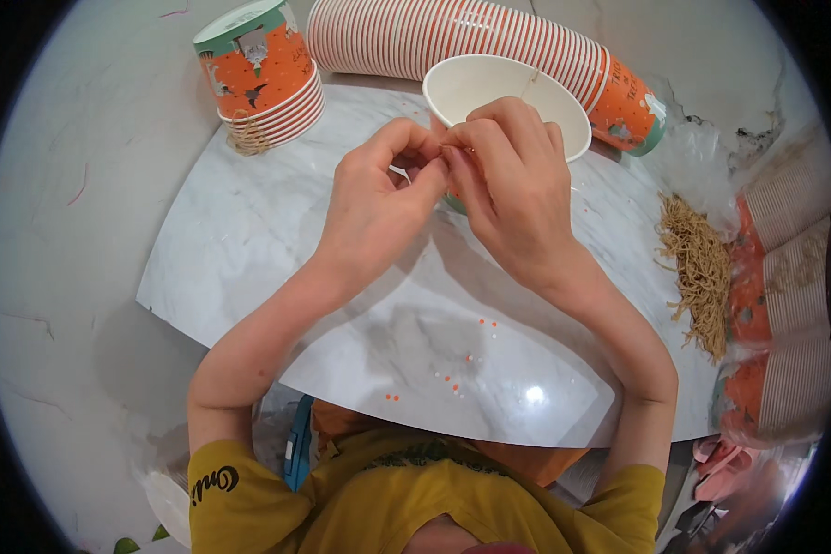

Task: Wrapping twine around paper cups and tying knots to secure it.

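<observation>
My left hand [379, 189] and my right hand [523, 185] meet in front of a paper cup [503, 78], both with fingertips pinched together at its near left rim. What the fingertips hold is too small and covered to make out. The cup is white inside, with its mouth toward me. A bit of tan string shows at its far rim. My hands cover most of its outer wall. To the left stands a short stack of orange and green paper cups [258, 78], upside down, with tan string at its lower edge.
A long row of nested cups [452, 39] lies across the table's far side. Tan strings [695, 268] lie in a heap at the right, beside bagged cup stacks [789, 286]. Small orange and white dots [451, 379] are scattered on the marbled table [240, 249].
</observation>
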`<action>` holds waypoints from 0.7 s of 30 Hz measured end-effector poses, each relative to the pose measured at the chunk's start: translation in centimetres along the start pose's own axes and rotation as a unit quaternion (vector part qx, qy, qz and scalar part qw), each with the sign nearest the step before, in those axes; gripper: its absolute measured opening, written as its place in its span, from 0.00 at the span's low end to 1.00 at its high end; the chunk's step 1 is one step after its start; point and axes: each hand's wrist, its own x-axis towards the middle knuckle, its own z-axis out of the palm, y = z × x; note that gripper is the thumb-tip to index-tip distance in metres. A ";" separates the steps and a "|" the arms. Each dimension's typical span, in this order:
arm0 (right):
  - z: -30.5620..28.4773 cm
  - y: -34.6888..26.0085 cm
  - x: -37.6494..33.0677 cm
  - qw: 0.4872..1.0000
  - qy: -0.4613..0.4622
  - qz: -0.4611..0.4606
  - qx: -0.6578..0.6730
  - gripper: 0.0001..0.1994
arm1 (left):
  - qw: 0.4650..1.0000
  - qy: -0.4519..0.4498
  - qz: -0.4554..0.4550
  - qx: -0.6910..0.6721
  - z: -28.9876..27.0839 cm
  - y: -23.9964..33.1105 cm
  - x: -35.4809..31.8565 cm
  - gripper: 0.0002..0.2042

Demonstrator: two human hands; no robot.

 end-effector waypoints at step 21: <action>-1.5 0.3 0.3 0.983 -0.087 0.120 0.111 0.03 | 0.952 0.069 0.282 0.094 -0.1 -2.4 0.7 0.11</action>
